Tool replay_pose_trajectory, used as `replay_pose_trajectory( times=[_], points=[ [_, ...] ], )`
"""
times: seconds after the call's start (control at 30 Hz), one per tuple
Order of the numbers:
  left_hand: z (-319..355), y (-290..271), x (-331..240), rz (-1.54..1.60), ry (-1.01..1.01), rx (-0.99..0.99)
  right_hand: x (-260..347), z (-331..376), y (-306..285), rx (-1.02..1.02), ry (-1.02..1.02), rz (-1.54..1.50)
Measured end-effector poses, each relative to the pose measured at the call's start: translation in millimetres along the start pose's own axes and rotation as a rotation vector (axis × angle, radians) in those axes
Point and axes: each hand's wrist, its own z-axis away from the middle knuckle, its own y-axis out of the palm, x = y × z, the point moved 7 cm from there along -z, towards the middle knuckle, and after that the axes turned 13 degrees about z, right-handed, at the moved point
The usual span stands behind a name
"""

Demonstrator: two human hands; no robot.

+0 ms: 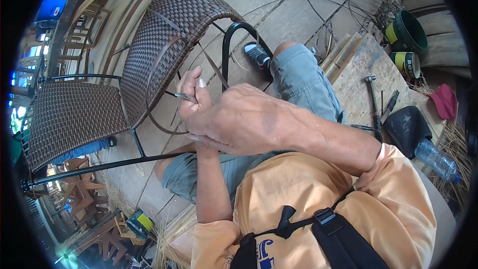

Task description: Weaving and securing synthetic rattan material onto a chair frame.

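Observation:
In front of my chest, my left hand (191, 92) is closed, its fingers pinching a flat brown weaving strip (213, 65). Crossing over that wrist, my right hand (239, 119) is curled tight, with the strip running into it; its fingertips are mostly hidden. A loop of strip hangs left of my hands, against a chair's curved woven panel (159, 35). A second woven panel (74, 119) joins it at the left. Both are dark brown basket weave on a black metal frame (99, 167). Part of the strip is hidden behind my hands.
A hammer (371, 94) lies on a wooden board (353, 74) at my right, near a plastic bottle (435, 159). Green buckets (407, 31) stand beyond. Loose strips (323, 12) coil on the floor ahead. Wooden pieces (82, 189) are at the lower left.

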Motion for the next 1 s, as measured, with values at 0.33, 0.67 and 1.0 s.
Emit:
replay_pose_trajectory(
  times=[0.33,0.67,1.0],
  points=[
    [-48,5,-43,-0.773,0.34,0.096,24,-134,-12,0.016,-0.67,0.708],
    [-50,0,-51,-0.575,0.377,0.033,8,-171,-8,0.005,-0.464,0.664],
    [-35,4,-18,-0.212,0.403,-0.108,45,-102,-27,0.133,-0.408,0.69]
  ],
)
